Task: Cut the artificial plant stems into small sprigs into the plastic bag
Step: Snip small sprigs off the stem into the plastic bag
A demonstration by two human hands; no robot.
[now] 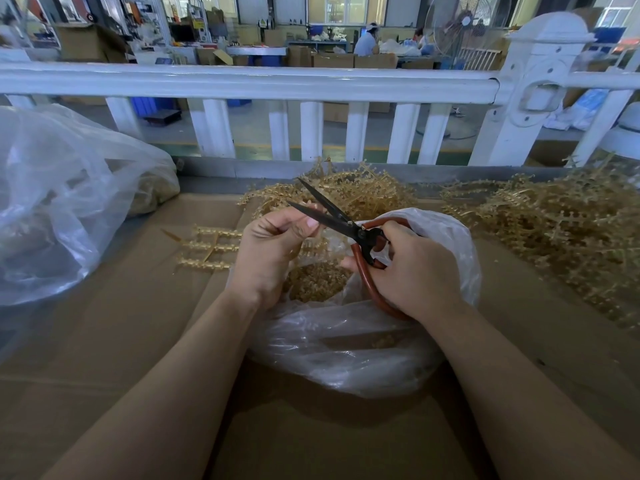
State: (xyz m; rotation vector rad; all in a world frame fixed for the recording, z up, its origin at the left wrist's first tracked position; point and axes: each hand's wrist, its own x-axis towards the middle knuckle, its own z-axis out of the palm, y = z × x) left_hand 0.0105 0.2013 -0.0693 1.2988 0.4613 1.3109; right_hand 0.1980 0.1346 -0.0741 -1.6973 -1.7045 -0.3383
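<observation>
A large clear bag slumps well to the left of the small plastic bag, with tan pieces showing dimly through its film. Both sit on a sheet of brown cardboard. Just left of the small plastic bag, a golden stem with several knobbly side branches sticks out sideways from the left hand. That hand hovers over the left rim of the small plastic bag, its fingers curled shut and its thumb pressed against the fingertips, pinching part of the stem where it meets the blades. Inside the mouth of the small plastic bag lies a heap of cut sprigs, below and between the two hands. The scissors stand above that mouth, their dark blades parted in a narrow V pointing up and left, the lower blade touching the left hand's fingertips. The right hand closes around the reddish handle loops over the right side of the small plastic bag. Behind the small plastic bag lies a tangle of uncut stems, and a much larger pile spreads to its right. A white railing runs across beyond all of this.
</observation>
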